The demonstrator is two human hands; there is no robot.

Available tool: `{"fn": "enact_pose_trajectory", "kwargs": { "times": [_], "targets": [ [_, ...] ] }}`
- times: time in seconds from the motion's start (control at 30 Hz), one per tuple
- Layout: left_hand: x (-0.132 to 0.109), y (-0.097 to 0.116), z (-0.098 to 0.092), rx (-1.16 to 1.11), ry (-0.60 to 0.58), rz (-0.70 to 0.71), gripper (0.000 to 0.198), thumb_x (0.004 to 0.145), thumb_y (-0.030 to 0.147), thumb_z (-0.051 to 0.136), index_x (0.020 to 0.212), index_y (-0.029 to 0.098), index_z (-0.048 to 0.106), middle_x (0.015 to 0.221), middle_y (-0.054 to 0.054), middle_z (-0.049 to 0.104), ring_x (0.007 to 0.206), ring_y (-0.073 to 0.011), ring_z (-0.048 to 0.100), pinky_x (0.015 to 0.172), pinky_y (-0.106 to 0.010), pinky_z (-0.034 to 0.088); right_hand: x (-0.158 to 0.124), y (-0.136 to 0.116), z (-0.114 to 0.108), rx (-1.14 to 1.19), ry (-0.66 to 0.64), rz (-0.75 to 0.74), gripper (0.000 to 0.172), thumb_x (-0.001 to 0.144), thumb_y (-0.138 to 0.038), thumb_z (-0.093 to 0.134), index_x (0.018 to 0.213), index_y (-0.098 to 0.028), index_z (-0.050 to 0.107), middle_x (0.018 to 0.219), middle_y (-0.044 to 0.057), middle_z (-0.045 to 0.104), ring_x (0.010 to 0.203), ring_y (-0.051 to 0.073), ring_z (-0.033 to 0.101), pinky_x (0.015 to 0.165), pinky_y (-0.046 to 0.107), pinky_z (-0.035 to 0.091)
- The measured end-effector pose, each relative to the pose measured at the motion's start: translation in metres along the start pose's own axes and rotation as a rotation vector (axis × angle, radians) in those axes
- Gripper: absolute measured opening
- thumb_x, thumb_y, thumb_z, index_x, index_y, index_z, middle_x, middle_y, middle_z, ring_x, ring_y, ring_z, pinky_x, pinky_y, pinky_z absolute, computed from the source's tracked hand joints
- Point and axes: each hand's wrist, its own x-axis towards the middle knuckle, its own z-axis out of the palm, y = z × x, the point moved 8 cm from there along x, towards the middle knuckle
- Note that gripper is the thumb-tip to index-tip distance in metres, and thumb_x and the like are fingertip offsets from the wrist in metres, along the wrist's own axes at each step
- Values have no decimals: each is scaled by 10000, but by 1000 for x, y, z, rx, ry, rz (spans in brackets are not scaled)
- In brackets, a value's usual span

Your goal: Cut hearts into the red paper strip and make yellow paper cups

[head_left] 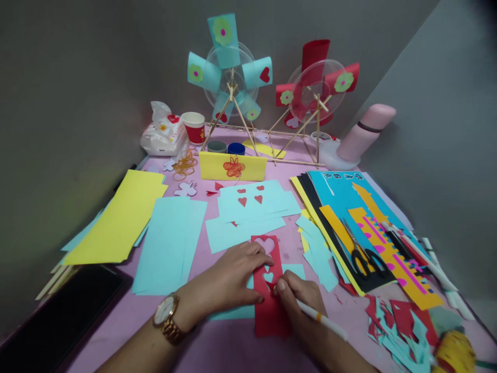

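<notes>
A red paper strip (271, 316) lies in front of me with heart-shaped openings along its middle. Pink shows through the top one and light blue through those below. My left hand (236, 272) rests on the strip's left side, fingers over the upper part and thumb apart lower down. It wears a gold watch (166, 313). My right hand (301, 300) is closed on a white pen (322, 319) with an orange band, at the strip's right edge. A small red paper flap (271, 285) stands up by its fingertips. The pen's tip is hidden.
Light blue sheets (166, 243) and yellow sheets (120, 217) lie left, near a dark tablet-like slab (66, 316). Scissors (365, 254) and coloured paper lie right, above paper scraps (402, 331). Two paper-bladed wheels (232, 93) on stick frames, a paper cup (194, 128) and a pink bottle (363, 134) stand behind.
</notes>
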Motion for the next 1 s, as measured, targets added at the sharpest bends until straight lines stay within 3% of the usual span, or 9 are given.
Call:
{"fn": "enact_pose_trajectory", "kwargs": {
  "times": [0.27,1.0],
  "targets": [
    [0,-2,1,-12,-5,-8,483,703,192,730,1151,256,560,1102,-30,558,1037,-240,506,923,-383,397,-2,0,-2,56,21,0,354,926,-302,356,604,-215,472,494,-55,430,431,110,416,455,236,287],
    [0,-1,1,0,-13,-7,523,674,156,751,1156,229,563,1094,-31,545,1049,-230,496,940,-366,385,-3,2,-6,131,28,48,337,919,-289,360,607,-212,465,512,-56,439,453,107,427,466,233,290]
  ]
}}
